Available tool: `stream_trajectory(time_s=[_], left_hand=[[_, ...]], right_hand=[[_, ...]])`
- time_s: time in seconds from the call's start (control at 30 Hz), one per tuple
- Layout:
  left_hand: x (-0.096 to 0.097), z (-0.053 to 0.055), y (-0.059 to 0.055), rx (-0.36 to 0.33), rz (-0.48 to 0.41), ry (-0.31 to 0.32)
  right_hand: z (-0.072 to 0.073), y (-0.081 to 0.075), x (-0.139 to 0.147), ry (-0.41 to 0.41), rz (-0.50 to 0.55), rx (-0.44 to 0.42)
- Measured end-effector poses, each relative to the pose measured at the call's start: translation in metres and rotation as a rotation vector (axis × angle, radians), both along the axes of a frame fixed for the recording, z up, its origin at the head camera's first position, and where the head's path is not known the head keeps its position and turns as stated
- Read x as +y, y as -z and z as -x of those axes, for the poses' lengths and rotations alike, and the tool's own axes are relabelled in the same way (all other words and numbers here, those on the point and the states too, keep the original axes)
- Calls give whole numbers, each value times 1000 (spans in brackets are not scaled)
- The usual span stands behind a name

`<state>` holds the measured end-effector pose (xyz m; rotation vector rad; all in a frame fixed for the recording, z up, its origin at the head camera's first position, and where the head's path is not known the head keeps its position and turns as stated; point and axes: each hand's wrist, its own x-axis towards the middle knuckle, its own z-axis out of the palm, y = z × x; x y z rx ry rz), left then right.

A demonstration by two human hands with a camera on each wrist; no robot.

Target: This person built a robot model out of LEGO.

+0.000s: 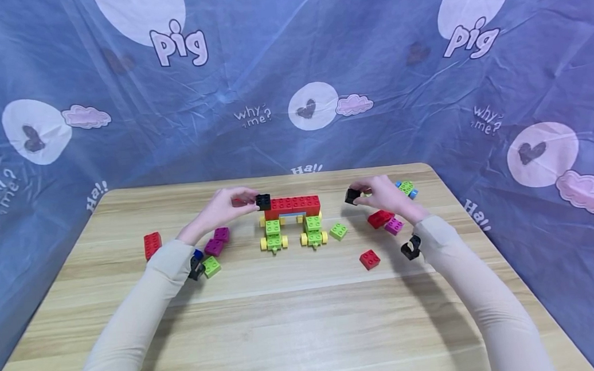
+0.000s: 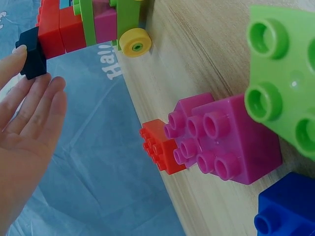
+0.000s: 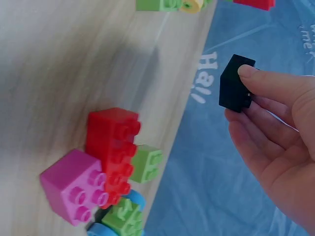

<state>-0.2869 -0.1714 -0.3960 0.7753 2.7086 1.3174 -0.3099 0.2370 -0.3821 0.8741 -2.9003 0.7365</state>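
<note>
A toy brick build on wheels stands in the middle of the table, with a row of red bricks (image 1: 292,205) across its top and green bricks (image 1: 272,227) and yellow wheels (image 1: 322,238) below. My left hand (image 1: 226,206) pinches a black brick (image 2: 32,52) between thumb and fingers. In the left wrist view that brick sits against the left end of the red row; whether it is fastened cannot be told. To the right of the build, my right hand (image 1: 380,194) pinches another black brick (image 3: 235,83) in the air, apart from the build.
Purple bricks (image 1: 214,247), a red brick (image 1: 153,245), a green brick (image 1: 212,267) and a blue brick (image 2: 288,206) lie at left. At right lie red (image 1: 370,259), magenta (image 1: 394,226) and green (image 1: 338,231) bricks and a small wheeled piece (image 1: 407,188). A patterned blue cloth (image 1: 252,142) hangs behind.
</note>
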Motion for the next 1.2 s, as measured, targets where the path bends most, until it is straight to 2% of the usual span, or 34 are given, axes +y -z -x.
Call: stream_trajectory(time_s=[0.2, 0.53, 0.77, 1.2], left_hand=[[0, 1, 1, -4, -12, 8], [0, 0, 1, 2, -3, 4], [0, 0, 1, 6, 7, -5], [1, -2, -2, 2, 17, -12]], right_hand=[[-3, -9, -6, -27, 8, 27], [-7, -17, -17, -65, 11, 21], [-9, -25, -27, -126, 42, 49], [-12, -30, -41, -174, 35, 69]])
